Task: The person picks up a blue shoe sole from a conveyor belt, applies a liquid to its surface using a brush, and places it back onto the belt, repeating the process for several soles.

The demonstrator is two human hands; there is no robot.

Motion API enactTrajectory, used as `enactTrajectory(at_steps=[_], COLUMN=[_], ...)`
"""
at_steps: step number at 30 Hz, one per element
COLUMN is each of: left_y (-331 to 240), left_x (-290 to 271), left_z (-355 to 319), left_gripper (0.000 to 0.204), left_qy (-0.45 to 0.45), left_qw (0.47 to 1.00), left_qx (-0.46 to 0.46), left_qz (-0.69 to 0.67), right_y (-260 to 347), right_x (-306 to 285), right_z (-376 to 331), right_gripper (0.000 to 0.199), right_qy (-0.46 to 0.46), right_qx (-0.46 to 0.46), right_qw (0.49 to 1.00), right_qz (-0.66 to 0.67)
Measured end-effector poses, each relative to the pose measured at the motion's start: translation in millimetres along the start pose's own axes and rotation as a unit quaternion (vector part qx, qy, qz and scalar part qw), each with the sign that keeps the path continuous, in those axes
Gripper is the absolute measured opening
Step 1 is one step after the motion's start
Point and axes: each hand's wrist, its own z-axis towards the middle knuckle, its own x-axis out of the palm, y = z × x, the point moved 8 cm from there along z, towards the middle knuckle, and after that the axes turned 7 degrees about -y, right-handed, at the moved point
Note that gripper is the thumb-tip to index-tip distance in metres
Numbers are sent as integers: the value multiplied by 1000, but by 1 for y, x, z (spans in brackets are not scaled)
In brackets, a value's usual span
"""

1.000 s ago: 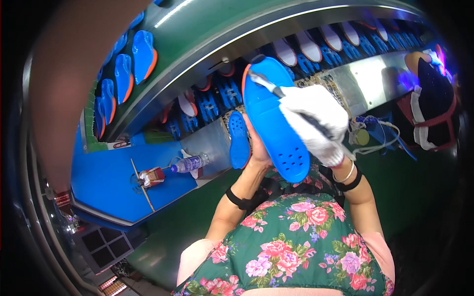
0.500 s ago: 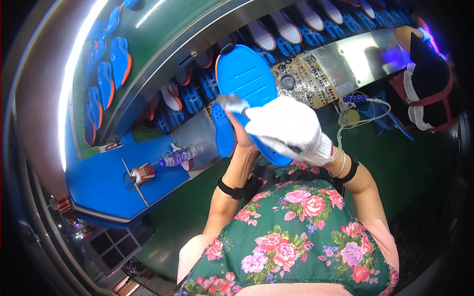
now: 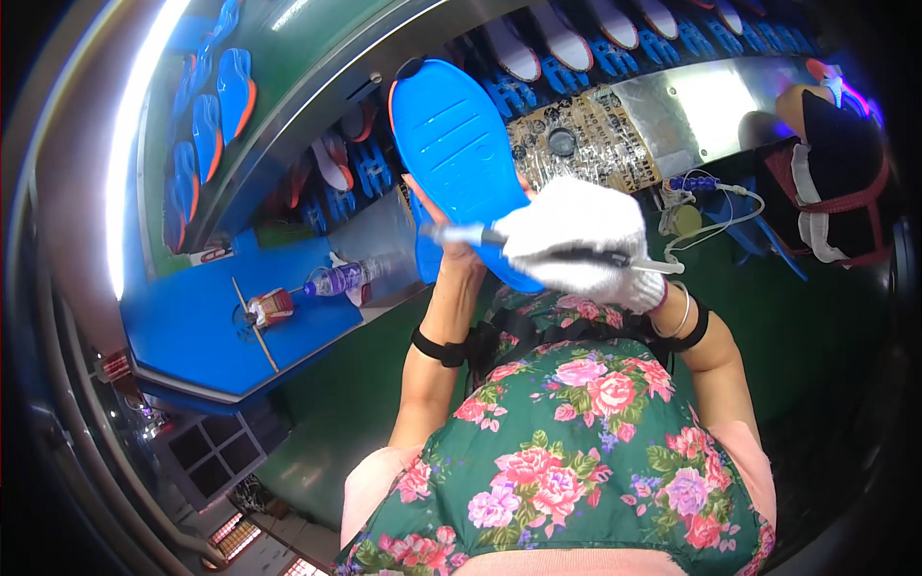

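My bare left hand (image 3: 457, 261) grips a glossy blue shoe sole (image 3: 447, 125) from beneath, its ridged face up and a dark tip at the far end. Beside that wrist a second blue piece (image 3: 424, 252) is partly hidden. A white knitted glove covers my right hand (image 3: 581, 235), whose fingers are closed round a slim brush (image 3: 471, 234). The brush lies across the near part of the sole, its tip pointing left and blurred. I cannot tell whether its bristles touch the sole.
On the left, a blue tabletop (image 3: 192, 331) bears a purple-labelled bottle (image 3: 336, 280), a thin stick (image 3: 254, 326) and a small container (image 3: 271, 307). Blue soles (image 3: 235, 96) line an upper shelf. Shoe uppers and blue parts fill the rack behind a metal ledge (image 3: 706, 110). Another person's arm (image 3: 797, 108) shows far right.
The sole has shifted left and turned to show more of its ridged face. My gloved hand has turned, bringing the brush's shaft into view, and the brush tip has moved lower.
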Motion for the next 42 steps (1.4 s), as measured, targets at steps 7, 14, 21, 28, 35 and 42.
enactTrajectory(at_steps=[7, 14, 21, 28, 35, 42], left_y=[9, 7, -3, -13, -17, -6], left_x=[5, -1, 0, -20, -6, -8], left_z=[-7, -15, -20, -9, -13, 0], left_gripper=[115, 120, 120, 115, 116, 113], left_qy=[8, -15, -1, 8, 42, 88], left_qw=[999, 997, 991, 998, 993, 973], left_qx=[-48, -17, -18, -16, -95, -200], left_qz=[9, -75, -133, -58, -62, -73], right_y=[8, -1, 3, 4, -13, -3], right_x=[15, -2, 20, 23, 16, 30], right_z=[-38, -32, -54, -59, -39, -69], right_gripper=[35, 31, 28, 37, 23, 34], right_qy=[72, 28, 113, 116, 128, 168], right_qx=[-39, -21, 3, -64, 14, -57], right_qw=[994, 997, 993, 990, 987, 984], right_qz=[-67, -64, 33, -44, 98, 22])
